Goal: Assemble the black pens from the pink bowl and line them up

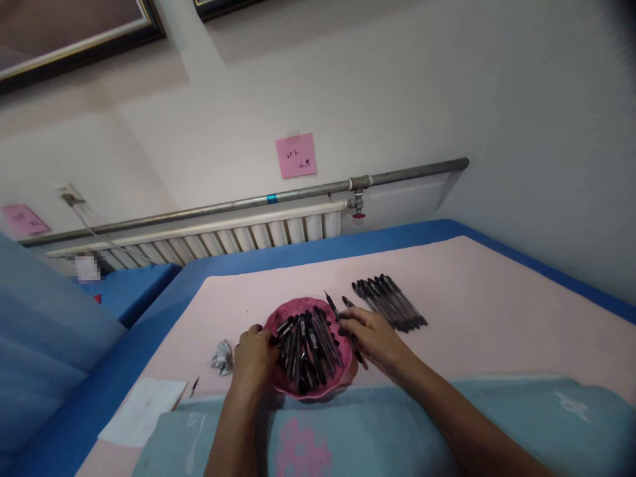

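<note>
Filling the background, a pale wall [397, 99] carries a framed picture [74, 33], a pipe [209, 211] and a pink note [296, 156]. Below it stands the table, its blue cover [298, 255] showing along the far edge, with a blue curtain [50, 344] hanging past the left edge. A pale pink sheet [497, 318] covers most of the tabletop, and a teal cloth [521, 417] spans the near edge. The white radiator [278, 233] runs behind the far edge.

Toward the sheet's near edge sits a pink basket [295, 307], heaped with dark-capped pens [308, 351]. White paper [142, 411] lies at the sheet's near left corner, partly under the teal cloth. Right of the basket, toward the far edge, more pens form a slanting row [392, 305], side by side.

The left hand [251, 361] is at the basket's left rim, fingers bent inward; whether they grip anything cannot be told. The right hand [375, 334], by the right rim, pinches a slim dark pen [331, 303], point toward the far edge. Just beside it shows another dark tip [348, 301], its hold unclear. Left of the left hand lies a crumpled wad [221, 358]; nearer the paper, a small dark sliver [194, 386].
</note>
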`<control>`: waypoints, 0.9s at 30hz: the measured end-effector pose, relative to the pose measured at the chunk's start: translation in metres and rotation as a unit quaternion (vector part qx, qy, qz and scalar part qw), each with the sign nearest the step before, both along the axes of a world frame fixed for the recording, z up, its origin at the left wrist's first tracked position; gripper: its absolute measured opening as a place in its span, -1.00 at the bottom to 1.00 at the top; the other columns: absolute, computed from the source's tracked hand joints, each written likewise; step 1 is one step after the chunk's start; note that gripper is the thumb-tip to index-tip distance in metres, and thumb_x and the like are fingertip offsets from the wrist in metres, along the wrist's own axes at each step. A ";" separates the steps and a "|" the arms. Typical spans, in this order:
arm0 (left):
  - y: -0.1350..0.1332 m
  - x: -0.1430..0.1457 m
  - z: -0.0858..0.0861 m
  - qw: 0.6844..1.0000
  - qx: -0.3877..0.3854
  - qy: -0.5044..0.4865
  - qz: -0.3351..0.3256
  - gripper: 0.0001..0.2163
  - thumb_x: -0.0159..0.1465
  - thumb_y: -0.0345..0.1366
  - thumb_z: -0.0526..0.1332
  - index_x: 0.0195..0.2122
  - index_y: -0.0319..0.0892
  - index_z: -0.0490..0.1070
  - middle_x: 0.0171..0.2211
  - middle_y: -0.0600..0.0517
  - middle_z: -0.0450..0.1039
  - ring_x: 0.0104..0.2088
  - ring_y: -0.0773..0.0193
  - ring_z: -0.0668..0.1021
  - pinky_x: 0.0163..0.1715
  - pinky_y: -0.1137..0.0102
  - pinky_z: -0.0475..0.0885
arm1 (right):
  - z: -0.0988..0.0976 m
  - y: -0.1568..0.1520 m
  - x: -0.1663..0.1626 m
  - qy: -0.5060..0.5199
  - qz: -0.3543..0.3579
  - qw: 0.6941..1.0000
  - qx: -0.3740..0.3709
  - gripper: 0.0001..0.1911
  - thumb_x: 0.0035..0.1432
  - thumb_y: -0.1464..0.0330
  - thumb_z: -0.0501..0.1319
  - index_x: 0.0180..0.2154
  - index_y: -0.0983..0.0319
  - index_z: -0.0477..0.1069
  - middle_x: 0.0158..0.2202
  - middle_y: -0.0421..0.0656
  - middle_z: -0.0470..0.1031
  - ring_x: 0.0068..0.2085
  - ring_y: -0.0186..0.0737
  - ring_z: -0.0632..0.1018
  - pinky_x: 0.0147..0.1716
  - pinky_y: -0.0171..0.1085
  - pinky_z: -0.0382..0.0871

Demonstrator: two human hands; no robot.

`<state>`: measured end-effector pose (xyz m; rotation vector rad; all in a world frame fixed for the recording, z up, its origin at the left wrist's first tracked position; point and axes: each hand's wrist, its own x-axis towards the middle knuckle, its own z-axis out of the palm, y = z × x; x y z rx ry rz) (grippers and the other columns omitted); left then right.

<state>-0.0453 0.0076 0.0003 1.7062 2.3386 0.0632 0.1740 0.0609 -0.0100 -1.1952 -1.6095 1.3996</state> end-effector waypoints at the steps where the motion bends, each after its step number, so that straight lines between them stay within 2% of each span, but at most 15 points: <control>1: 0.000 0.001 0.000 1.000 0.002 0.006 -0.001 -0.69 0.06 -0.34 0.08 -0.16 -0.10 0.43 -0.07 -0.11 0.33 -0.08 0.08 0.37 -0.10 0.29 0.24 | 0.000 0.000 0.000 0.001 0.001 1.000 -0.003 -0.81 0.00 0.34 0.08 -0.36 0.25 0.41 -0.67 -0.30 0.34 -0.71 -0.43 0.29 -0.76 -0.42 0.08; 8: 0.000 0.010 0.001 0.999 0.012 0.031 -0.006 -0.67 0.02 -0.42 0.07 -0.18 -0.12 0.45 -0.05 -0.17 0.31 -0.05 -0.03 0.34 -0.12 0.16 0.25 | -0.002 0.000 -0.001 -0.002 0.004 1.000 -0.004 -0.79 0.01 0.31 0.08 -0.33 0.25 0.41 -0.74 -0.33 0.28 -0.76 -0.41 0.25 -0.80 -0.41 0.03; 14: 0.000 0.003 -0.001 1.000 0.006 0.011 -0.018 -0.74 0.02 -0.39 0.08 -0.28 -0.16 0.47 -0.12 -0.17 0.34 -0.12 0.04 0.40 -0.15 0.21 0.28 | -0.002 -0.001 -0.001 0.001 -0.003 1.000 0.003 -0.83 0.00 0.35 0.09 -0.36 0.25 0.40 -0.68 -0.31 0.34 -0.72 -0.43 0.30 -0.78 -0.43 0.10; 19: 0.000 0.002 0.000 1.000 -0.002 0.018 -0.015 -0.74 0.02 -0.36 0.11 -0.25 -0.19 0.46 -0.10 -0.16 0.36 -0.11 0.06 0.40 -0.13 0.26 0.27 | -0.005 -0.001 -0.001 -0.004 0.013 1.000 0.004 -0.81 0.03 0.33 0.05 -0.33 0.24 0.39 -0.71 -0.32 0.30 -0.77 -0.40 0.28 -0.84 -0.41 0.04; 22: -0.002 0.002 0.003 0.998 0.063 0.022 0.017 -0.76 0.01 -0.35 0.15 -0.27 -0.14 0.46 0.03 -0.10 0.29 0.01 0.03 0.32 -0.07 0.24 0.23 | -0.003 -0.002 0.000 -0.023 0.003 1.000 0.018 -0.80 0.04 0.31 0.06 -0.32 0.22 0.40 -0.69 -0.32 0.32 -0.77 -0.39 0.29 -0.83 -0.40 0.05; 24: -0.004 0.001 0.007 0.988 0.147 -0.017 0.048 -0.83 0.06 -0.32 0.13 -0.33 -0.14 0.45 -0.01 -0.08 0.34 -0.01 0.07 0.35 -0.07 0.24 0.24 | 0.002 -0.004 0.000 -0.040 -0.021 0.997 0.058 -0.80 0.04 0.30 0.08 -0.32 0.20 0.42 -0.64 -0.29 0.38 -0.70 -0.36 0.35 -0.75 -0.38 0.16; 26: -0.007 0.001 0.010 0.963 0.217 -0.142 0.072 -0.84 0.10 -0.25 0.10 -0.38 -0.15 0.43 -0.20 -0.05 0.45 -0.16 0.16 0.45 -0.15 0.29 0.31 | 0.008 -0.008 -0.001 -0.051 -0.035 0.990 0.130 -0.81 0.04 0.30 0.10 -0.32 0.18 0.44 -0.52 -0.23 0.48 -0.52 -0.29 0.46 -0.56 -0.35 0.31; 27: -0.008 0.001 0.011 0.938 0.240 -0.236 0.078 -0.83 0.10 -0.21 0.10 -0.39 -0.16 0.41 -0.31 -0.01 0.48 -0.26 0.21 0.48 -0.21 0.32 0.34 | 0.011 -0.011 -0.002 -0.055 -0.034 0.984 0.168 -0.82 0.04 0.31 0.10 -0.32 0.17 0.44 -0.44 -0.21 0.51 -0.42 -0.26 0.49 -0.44 -0.33 0.34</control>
